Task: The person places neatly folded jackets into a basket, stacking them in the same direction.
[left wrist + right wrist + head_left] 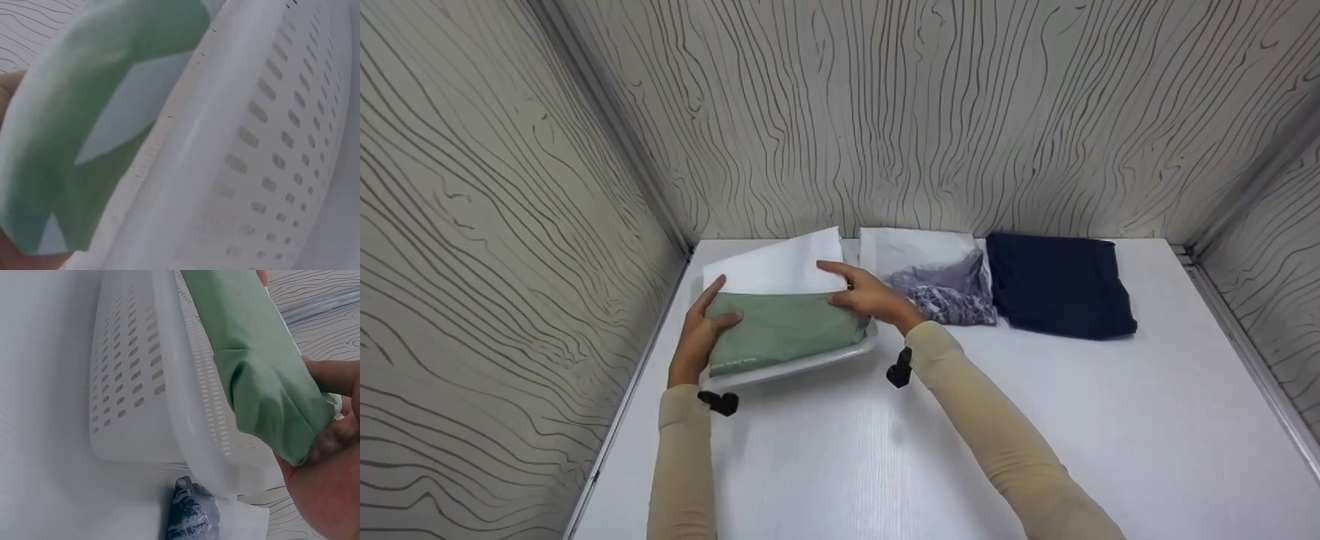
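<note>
A folded green cloth (787, 334), with a flat white sheet-like part (780, 264) rising behind it, is held over a white perforated plastic basket (802, 366). My left hand (697, 334) grips its left end, thumb on the green front. At the other end my right hand (874, 295) grips the upper right corner, with its thumb in front. In the right wrist view the green cloth (253, 377) is tilted above the basket (129, 377), its end creased by the hand. White patches show on the green in the left wrist view. The basket's inside is mostly hidden.
Right of the basket lies a white bag (915, 244) with a purple patterned cloth (949, 300) in its lower part. Beside it is a folded navy cloth (1057, 285). Wood-patterned panels (885, 112) border the white table (825, 465) at the back and sides.
</note>
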The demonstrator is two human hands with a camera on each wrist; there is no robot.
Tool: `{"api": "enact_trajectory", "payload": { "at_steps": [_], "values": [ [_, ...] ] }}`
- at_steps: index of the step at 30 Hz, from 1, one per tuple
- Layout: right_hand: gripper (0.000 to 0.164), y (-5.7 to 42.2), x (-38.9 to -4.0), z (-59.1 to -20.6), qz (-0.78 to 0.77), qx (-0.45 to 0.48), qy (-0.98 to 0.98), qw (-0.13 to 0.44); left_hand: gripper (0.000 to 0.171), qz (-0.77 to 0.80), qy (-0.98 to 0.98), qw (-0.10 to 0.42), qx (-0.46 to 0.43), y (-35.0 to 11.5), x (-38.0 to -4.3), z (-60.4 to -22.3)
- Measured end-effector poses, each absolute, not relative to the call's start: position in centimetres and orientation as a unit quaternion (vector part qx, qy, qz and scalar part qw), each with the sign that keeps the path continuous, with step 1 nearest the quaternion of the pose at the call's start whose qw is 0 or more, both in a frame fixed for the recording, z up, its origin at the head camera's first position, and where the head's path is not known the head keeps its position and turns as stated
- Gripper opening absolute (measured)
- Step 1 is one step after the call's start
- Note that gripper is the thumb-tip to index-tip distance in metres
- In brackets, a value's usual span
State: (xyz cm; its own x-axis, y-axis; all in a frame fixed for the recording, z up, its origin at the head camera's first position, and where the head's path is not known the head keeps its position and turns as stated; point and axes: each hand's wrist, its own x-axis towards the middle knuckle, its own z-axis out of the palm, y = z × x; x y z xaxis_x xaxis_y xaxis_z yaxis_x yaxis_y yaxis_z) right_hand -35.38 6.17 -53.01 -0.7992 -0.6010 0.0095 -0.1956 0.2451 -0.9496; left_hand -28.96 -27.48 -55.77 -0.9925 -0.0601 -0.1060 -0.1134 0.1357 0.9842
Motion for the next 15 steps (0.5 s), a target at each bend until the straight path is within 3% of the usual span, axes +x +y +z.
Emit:
{"api": "enact_trajectory", "payload": {
  "at_steps": [15],
  "values": [
    [0.073, 5.0, -35.6, -53.8, -0.520, -0.236, 0.795, 0.204, 0.078, 0.588, 0.803, 0.026, -0.093, -27.7, -29.9, -56.5]
  ]
}}
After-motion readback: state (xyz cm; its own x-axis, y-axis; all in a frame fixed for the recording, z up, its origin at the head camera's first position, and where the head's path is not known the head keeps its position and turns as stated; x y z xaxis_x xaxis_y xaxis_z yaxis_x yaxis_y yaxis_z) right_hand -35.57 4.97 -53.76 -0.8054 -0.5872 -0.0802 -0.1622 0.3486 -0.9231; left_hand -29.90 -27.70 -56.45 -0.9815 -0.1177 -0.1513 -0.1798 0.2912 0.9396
